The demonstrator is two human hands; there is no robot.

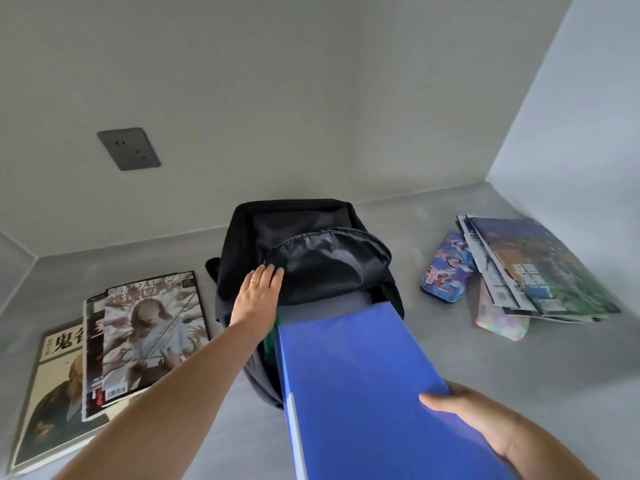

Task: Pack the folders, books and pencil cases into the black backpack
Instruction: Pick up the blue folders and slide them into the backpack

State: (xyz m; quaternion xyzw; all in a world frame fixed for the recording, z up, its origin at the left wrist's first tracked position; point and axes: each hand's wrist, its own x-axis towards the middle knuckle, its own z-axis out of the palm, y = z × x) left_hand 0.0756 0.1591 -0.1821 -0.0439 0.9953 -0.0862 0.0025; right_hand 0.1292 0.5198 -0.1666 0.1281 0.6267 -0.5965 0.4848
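The black backpack (304,244) lies open on the grey surface in the middle. My left hand (258,292) rests flat on its opened flap, fingers together over the edge. My right hand (485,424) grips the near corner of a blue folder (363,386), whose far end sits in the backpack's mouth. A green edge (268,341) shows inside the bag beside the folder. Books (138,337) lie stacked at the left. More books (540,268) lie at the right, with a blue pencil case (441,271) and a pale pencil case (495,320) partly under them.
The grey surface (433,351) meets white walls behind and to the right. A dark wall socket (129,148) sits on the back wall, upper left.
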